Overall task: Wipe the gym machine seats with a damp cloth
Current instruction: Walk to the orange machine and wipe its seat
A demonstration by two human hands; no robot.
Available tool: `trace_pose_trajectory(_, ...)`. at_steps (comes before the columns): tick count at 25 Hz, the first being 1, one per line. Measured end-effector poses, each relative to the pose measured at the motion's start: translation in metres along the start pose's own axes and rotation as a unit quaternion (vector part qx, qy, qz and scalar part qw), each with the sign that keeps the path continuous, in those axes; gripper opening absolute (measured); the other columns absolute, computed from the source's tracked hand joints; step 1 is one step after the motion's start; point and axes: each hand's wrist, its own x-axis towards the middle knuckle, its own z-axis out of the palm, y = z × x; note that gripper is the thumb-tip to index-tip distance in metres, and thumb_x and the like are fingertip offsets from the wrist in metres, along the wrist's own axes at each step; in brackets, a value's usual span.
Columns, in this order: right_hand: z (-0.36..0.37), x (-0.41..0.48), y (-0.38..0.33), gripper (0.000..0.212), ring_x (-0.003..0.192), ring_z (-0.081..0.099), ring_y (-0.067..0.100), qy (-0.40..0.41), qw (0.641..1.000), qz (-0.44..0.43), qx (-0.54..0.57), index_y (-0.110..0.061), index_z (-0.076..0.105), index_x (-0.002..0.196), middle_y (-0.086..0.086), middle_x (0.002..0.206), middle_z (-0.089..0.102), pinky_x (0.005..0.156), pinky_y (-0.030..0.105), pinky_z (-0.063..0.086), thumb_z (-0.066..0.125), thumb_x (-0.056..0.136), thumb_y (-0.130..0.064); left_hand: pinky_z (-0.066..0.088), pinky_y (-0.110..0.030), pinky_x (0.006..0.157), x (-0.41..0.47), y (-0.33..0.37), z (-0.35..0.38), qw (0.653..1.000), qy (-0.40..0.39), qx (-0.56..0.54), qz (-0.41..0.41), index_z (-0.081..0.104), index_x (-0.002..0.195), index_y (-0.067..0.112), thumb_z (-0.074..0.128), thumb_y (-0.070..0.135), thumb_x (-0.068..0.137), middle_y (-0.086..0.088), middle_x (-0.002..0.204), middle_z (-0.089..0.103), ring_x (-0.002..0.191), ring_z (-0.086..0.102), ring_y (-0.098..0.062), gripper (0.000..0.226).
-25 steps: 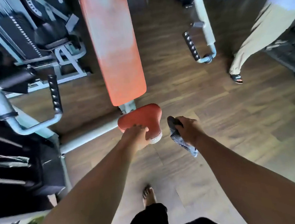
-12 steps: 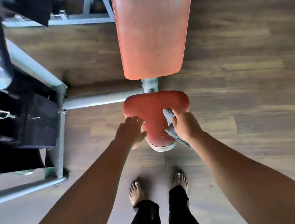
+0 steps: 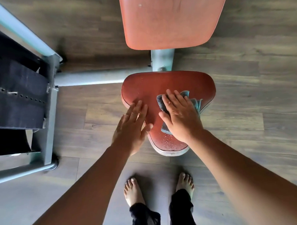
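Observation:
A red triangular gym seat (image 3: 160, 83) sits in the middle of the head view, with water drops near its narrow front tip. A grey cloth (image 3: 161, 103) lies on the seat under my right hand (image 3: 180, 119), which presses it flat with straight fingers. My left hand (image 3: 133, 125) rests flat on the seat's left edge, fingers straight. Beyond the seat stands the orange backrest pad (image 3: 171, 19).
A pale metal frame (image 3: 48, 106) with black weight plates (image 3: 14, 94) stands at the left. A grey post (image 3: 162, 59) joins seat and backrest. My bare feet (image 3: 133, 191) stand on the wooden floor (image 3: 254, 99) just in front of the seat.
The view has closed in on the seat. My right hand, which gripped the cloth at the seat's right side, now presses it flat on top. My left hand has flattened onto the left edge.

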Motion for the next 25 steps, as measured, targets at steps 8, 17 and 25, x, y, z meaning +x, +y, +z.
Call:
trace_pose_trajectory(8, -0.01, 0.009, 0.014, 0.067, 0.154, 0.015, 0.025, -0.044, 0.999, 0.0, -0.028, -0.016, 0.023, 0.158, 0.005, 0.167, 0.018, 0.123, 0.051, 0.019, 0.02, 0.102, -0.051, 0.022, -0.051, 0.124, 0.002, -0.006, -0.003, 1.0, -0.024, 0.011, 0.004, 0.006, 0.163, 0.03, 0.016, 0.067, 0.1, 0.01, 0.171, -0.008, 0.157, -0.007, -0.011, 0.073)
trace_pose_trajectory(17, -0.012, 0.007, 0.023, 0.065, 0.155, 0.014, 0.025, -0.045, 0.999, 0.011, -0.026, -0.015, 0.024, 0.158, 0.006, 0.167, 0.019, 0.124, 0.05, 0.016, 0.027, 0.102, -0.049, 0.017, -0.05, 0.125, 0.003, -0.007, -0.006, 0.998, -0.026, 0.055, 0.01, 0.011, 0.163, 0.027, 0.016, 0.064, 0.102, 0.006, 0.171, -0.001, 0.158, -0.002, -0.014, 0.071)
trace_pose_trajectory(25, -0.007, -0.013, 0.018, 0.066, 0.154, 0.017, 0.024, -0.051, 0.998, -0.043, -0.016, -0.016, 0.027, 0.157, 0.004, 0.167, 0.022, 0.123, 0.05, 0.017, 0.028, 0.101, -0.05, 0.014, -0.048, 0.126, 0.014, -0.01, -0.012, 0.998, -0.029, 0.057, 0.012, 0.011, 0.163, 0.026, 0.017, 0.064, 0.103, 0.005, 0.171, 0.002, 0.158, 0.0, -0.015, 0.071)
